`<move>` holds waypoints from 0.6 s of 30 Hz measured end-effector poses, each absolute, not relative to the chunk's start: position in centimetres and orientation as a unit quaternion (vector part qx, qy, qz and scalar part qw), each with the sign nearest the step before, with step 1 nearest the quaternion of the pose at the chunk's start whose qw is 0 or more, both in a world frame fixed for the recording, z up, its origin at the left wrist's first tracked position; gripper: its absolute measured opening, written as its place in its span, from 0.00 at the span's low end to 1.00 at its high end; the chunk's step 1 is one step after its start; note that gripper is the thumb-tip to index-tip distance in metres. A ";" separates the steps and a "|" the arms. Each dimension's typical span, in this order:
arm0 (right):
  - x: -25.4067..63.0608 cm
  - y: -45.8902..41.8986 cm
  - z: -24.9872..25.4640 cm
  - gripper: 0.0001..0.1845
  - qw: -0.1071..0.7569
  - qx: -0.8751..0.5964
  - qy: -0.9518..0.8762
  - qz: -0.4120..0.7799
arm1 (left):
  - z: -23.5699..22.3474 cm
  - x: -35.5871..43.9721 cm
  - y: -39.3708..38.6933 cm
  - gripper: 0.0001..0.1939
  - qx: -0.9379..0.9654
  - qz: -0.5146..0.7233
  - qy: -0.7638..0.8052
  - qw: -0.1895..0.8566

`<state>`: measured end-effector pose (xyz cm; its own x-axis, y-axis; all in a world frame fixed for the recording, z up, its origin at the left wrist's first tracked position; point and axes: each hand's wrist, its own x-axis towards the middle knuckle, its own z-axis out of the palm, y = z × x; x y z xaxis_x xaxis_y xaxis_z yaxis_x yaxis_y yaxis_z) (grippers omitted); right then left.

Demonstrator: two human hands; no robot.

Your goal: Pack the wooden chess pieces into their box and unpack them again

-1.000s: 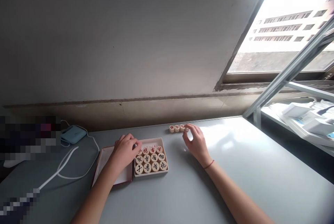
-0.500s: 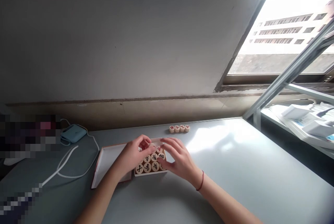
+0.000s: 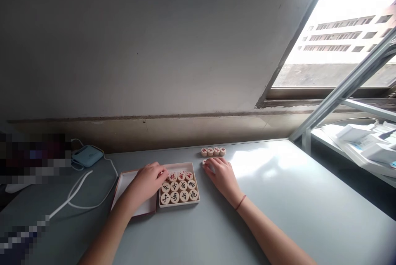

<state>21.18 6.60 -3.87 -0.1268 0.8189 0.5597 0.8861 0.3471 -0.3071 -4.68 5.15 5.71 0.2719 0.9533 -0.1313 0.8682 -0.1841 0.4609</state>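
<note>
A white open box [image 3: 198, 178] holds rows of round wooden Chinese chess pieces [image 3: 182, 185], the back row marked in red and the nearer rows in black. Curled over the box's back left corner, my left hand [image 3: 150, 179] hides part of a red-marked piece; what its fingertips hold, if anything, is hidden. To the right of the box, my right hand [image 3: 223, 177] has its fingers closed on a chess piece [image 3: 204, 162] at the table surface, mostly covered by the fingers. Just behind it stands a row of several red-marked pieces [image 3: 213, 151].
The box lid [image 3: 123, 183] lies open side up, left of the box, under my left forearm. A blue device [image 3: 88, 157] and a white cable [image 3: 89, 208] lie on the grey table [image 3: 278, 199] at the left. A shelf with white boxes [image 3: 355, 133] stands at the right.
My right hand has moved from the box to the right, with a chess piece, to the row on the table. My left hand has drawn back to the box's left corner.
</note>
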 end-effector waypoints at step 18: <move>20.0 5.7 -2.9 0.10 0.403 -0.515 -0.754 -0.052 | 4.0 -4.9 5.5 0.13 0.776 0.079 0.588 0.212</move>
<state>20.04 5.72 -2.89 -0.1432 0.7360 0.6616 0.8192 0.4632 -0.3380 -4.91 5.55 4.01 0.2958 0.9467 -0.1279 0.8799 -0.2179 0.4222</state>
